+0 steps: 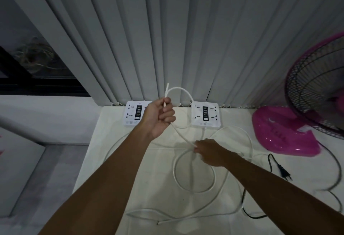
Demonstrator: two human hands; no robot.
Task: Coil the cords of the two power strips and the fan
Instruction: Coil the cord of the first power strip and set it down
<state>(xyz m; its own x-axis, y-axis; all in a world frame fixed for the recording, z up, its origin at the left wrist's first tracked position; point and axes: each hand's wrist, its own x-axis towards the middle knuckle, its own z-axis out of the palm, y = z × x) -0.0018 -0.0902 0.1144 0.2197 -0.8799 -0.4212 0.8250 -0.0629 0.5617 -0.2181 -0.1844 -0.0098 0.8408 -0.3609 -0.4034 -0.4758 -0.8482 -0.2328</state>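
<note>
Two white power strips lie at the table's back edge: the left strip (pixel 134 114) and the right strip (pixel 205 115). A white cord (pixel 183 136) runs between my hands. My left hand (pixel 161 118) is raised in front of the left strip, shut on the cord, with a small loop arching above it towards the right strip. My right hand (pixel 208 151) pinches the same cord low over the table. More white cord (pixel 195 190) lies in a loose ring below my right hand. The pink fan (pixel 286 132) stands at the right, its black cord and plug (pixel 283 172) on the table.
The white table (pixel 149 169) ends at its left edge, with grey floor beyond. Grey vertical blinds (pixel 167 39) hang directly behind the strips. The fan's cage (pixel 316 89) overhangs the right side. Another white cord (pixel 167 216) trails along the near part of the table.
</note>
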